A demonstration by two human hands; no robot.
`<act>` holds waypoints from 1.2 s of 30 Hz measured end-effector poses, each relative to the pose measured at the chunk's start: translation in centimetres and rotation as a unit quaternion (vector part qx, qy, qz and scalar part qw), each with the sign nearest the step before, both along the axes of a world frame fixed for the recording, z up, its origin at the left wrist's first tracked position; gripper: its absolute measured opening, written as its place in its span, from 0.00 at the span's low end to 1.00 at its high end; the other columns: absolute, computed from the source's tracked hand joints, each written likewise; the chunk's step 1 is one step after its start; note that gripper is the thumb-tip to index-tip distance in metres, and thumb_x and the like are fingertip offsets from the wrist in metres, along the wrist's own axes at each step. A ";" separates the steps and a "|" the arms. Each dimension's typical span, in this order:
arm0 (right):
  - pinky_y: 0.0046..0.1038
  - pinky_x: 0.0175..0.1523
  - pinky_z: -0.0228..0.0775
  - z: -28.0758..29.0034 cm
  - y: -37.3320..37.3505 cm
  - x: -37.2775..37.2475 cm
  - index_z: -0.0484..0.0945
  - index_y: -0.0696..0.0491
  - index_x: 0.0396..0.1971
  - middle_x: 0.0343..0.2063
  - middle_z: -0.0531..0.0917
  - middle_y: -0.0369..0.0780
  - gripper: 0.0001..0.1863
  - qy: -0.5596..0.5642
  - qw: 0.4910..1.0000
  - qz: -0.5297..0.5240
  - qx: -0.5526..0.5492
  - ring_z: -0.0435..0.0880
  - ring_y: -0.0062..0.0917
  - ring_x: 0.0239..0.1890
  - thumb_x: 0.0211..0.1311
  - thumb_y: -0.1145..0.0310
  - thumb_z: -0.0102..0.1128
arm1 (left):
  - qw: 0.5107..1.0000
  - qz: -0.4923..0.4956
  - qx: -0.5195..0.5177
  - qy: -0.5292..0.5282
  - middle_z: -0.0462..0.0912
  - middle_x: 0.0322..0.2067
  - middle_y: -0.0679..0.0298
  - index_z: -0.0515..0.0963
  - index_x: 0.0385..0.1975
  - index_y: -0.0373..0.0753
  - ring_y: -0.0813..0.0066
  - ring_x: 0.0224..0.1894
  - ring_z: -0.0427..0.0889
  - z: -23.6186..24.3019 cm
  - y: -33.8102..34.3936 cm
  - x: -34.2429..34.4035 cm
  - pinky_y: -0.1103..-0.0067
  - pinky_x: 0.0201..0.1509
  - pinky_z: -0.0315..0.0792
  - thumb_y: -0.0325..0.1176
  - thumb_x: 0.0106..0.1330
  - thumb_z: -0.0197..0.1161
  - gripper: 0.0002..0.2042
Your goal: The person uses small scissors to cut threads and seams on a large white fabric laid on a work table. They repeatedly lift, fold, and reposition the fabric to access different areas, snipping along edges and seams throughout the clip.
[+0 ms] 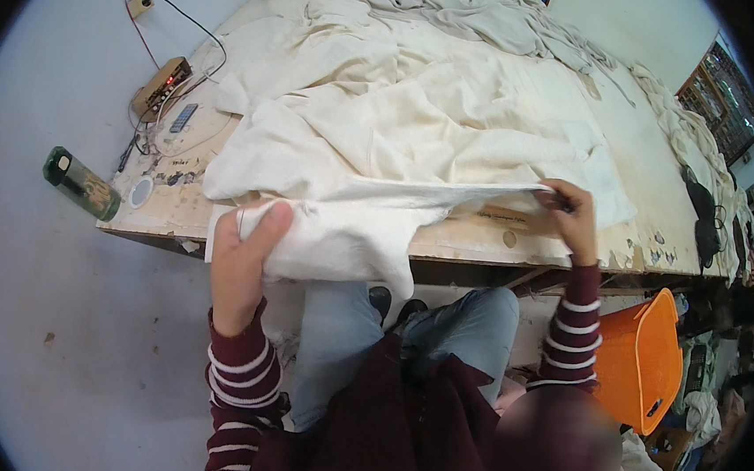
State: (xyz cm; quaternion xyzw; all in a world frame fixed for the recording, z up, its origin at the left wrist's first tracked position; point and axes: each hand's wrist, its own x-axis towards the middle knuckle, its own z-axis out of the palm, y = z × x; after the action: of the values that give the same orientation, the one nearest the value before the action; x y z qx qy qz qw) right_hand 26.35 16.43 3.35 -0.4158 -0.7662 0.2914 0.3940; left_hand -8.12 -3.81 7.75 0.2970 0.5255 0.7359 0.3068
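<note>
Here, a person in a maroon striped sweater stands at a worn wooden surface (636, 212) heaped with cream cloth (404, 122). The left hand (242, 256) has its fingers clenched on a bunched end of the cloth at the near edge, thumb on top. The right hand (573, 217) pinches the same piece further right, pulling its edge taut between both hands. A green bottle (81, 183) lies at the left corner; an orange bin (642, 358) stands on the floor, right.
</note>
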 end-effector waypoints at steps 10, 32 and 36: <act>0.19 0.36 0.64 -2.5 4.4 -0.7 0.83 0.59 0.26 0.23 0.80 0.31 0.16 -0.070 0.980 0.041 -0.182 0.73 0.13 0.28 0.54 0.60 0.69 | 0.984 -0.108 -0.089 0.110 0.80 0.27 0.68 0.79 0.30 0.31 0.85 0.30 0.73 -10.0 4.4 -3.2 0.85 0.35 0.67 0.37 0.68 0.60 0.13; 0.28 0.38 0.72 -5.0 -5.8 -10.0 0.83 0.50 0.39 0.31 0.81 0.39 0.16 -0.050 0.996 0.069 0.035 0.81 0.34 0.32 0.47 0.70 0.69 | 0.866 -0.198 0.017 0.459 0.77 0.52 0.57 0.69 0.57 0.38 0.57 0.55 0.73 -11.2 9.6 5.8 0.67 0.61 0.63 0.33 0.52 0.71 0.30; 0.28 0.38 0.72 -6.0 -4.8 -11.2 0.83 0.51 0.39 0.31 0.82 0.41 0.14 -0.054 0.996 0.066 -0.015 0.81 0.32 0.32 0.50 0.68 0.66 | 0.879 -0.209 0.001 0.428 0.77 0.51 0.57 0.69 0.57 0.37 0.56 0.55 0.73 -11.0 9.6 5.9 0.68 0.61 0.64 0.33 0.51 0.71 0.31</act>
State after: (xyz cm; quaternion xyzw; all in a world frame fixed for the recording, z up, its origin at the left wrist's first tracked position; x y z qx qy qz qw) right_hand 15.12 11.64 -2.65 -0.3851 -0.8077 0.3050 0.3260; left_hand -2.23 5.79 -3.21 0.6863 0.5306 0.4561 0.1985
